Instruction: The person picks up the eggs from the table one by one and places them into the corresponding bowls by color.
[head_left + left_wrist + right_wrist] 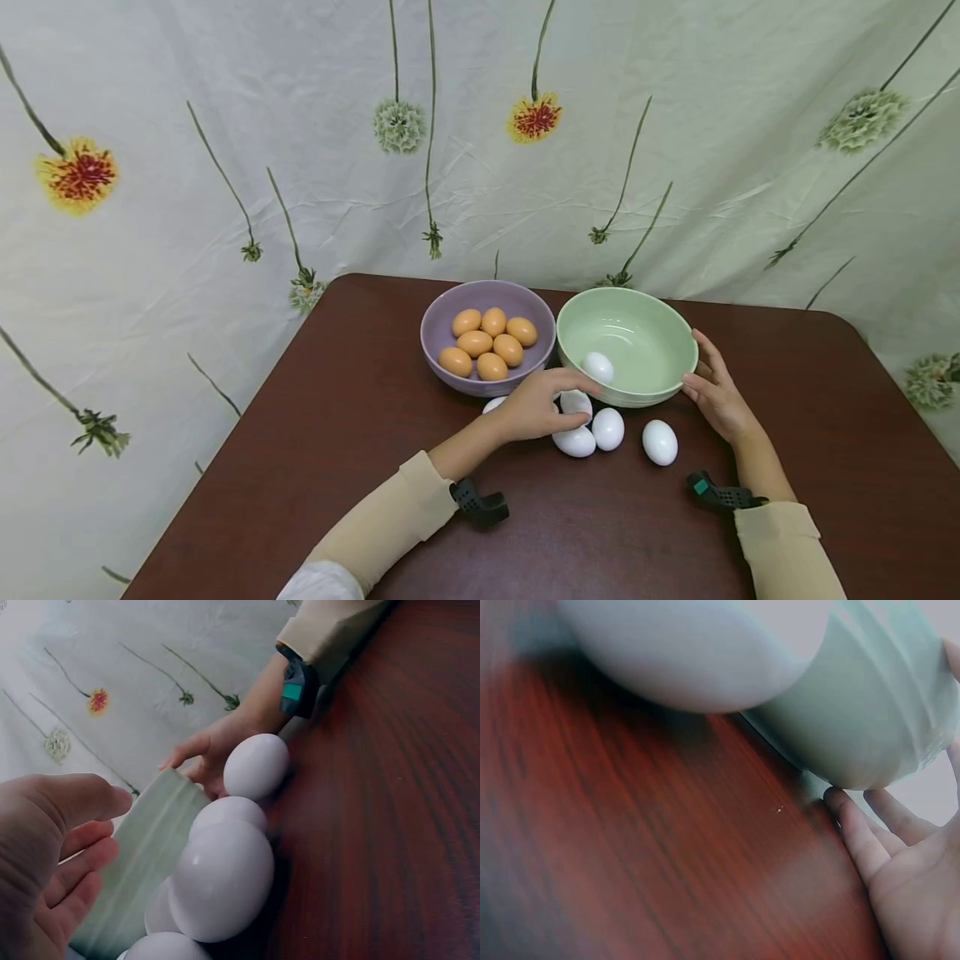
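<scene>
My left hand (536, 406) hovers over a cluster of white eggs (575, 442) in front of two bowls, thumb and fingers apart with nothing between them. In the left wrist view its fingers (84, 859) stand beside the eggs. A light green bowl (652, 321) sits to the right, with one white egg (597, 367) inside at its near left. My right hand (722, 396) holds this bowl by its right side, fingers at the rim and low on the wall. Another white egg (660, 442) lies alone between the bowl and the right wrist.
A purple bowl (442, 312) with several brown eggs (475, 343) stands against the green bowl's left side. Both are near the back edge of the dark wooden table (337, 400). A flowered cloth (330, 108) hangs behind. Each wrist wears a black band (480, 504).
</scene>
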Demonstrator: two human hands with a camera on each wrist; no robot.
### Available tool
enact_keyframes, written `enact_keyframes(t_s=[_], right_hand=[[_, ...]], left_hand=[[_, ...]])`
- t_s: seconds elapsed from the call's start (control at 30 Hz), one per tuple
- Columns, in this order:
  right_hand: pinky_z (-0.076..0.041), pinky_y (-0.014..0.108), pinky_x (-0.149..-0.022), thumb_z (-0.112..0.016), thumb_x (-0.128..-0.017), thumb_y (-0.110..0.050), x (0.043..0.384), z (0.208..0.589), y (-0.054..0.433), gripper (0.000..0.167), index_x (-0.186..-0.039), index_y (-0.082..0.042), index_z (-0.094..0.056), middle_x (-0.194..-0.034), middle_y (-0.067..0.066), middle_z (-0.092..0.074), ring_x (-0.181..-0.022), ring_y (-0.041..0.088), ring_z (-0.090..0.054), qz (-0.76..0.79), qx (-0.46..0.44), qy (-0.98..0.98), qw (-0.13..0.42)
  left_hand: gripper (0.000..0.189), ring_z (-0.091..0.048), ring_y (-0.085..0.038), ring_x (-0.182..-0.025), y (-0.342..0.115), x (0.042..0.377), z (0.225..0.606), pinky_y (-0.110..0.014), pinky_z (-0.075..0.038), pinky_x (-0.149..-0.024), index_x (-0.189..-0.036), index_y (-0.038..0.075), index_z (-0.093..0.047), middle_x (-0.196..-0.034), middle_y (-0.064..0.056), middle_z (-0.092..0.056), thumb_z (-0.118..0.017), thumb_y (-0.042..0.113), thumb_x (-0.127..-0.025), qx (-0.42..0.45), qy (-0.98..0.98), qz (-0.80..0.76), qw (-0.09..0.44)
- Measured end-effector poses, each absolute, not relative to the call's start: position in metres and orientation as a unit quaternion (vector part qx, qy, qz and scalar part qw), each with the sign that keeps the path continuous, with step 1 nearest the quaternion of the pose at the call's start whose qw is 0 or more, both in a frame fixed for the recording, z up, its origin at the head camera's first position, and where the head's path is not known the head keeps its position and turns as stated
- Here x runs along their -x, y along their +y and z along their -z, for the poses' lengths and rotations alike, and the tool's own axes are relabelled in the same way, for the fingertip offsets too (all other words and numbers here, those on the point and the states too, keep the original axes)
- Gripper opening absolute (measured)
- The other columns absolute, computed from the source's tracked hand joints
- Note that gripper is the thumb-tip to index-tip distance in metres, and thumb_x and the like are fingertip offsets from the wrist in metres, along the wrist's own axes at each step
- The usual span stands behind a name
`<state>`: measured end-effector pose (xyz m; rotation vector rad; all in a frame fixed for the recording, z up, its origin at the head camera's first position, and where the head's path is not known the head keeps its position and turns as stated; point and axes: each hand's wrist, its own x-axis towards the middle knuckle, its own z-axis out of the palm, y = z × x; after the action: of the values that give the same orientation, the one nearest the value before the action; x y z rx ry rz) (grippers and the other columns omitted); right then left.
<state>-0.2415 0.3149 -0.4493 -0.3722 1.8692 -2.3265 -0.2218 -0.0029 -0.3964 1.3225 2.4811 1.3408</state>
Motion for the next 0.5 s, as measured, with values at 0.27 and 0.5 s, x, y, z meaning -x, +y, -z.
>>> enact_keyframes(t_s=[0.27,0.5], right_hand=[[-0.045,0.017,-0.09,-0.049,-0.1,-0.006,0.241,0.448,0.314,0.069,-0.156,-0.027,-0.015,-0.15,0.022,-0.006,-0.117,0.004,-0.046,0.772,0.125,0.62,0.067],[-0.045,0.017,-0.09,-0.049,-0.1,-0.005,0.241,0.449,0.315,0.068,-0.155,-0.027,-0.016,-0.15,0.02,-0.009,-0.118,0.004,-0.046,0.773,0.128,0.618,0.067]], left_hand=[[0.031,-0.057,-0.005,-0.107,-0.006,0.21,0.401,-0.016,-0.042,-0.092,-0.116,0.008,-0.07,-0.113,-0.002,-0.068,-0.074,0.011,-0.086,-0.443,0.809,-0.38,0.064],[0.03,-0.057,-0.009,-0.109,-0.007,0.203,0.405,-0.015,-0.039,-0.096,-0.115,0.009,-0.07,-0.112,-0.001,-0.067,-0.075,0.01,-0.085,-0.465,0.817,-0.335,0.063]])
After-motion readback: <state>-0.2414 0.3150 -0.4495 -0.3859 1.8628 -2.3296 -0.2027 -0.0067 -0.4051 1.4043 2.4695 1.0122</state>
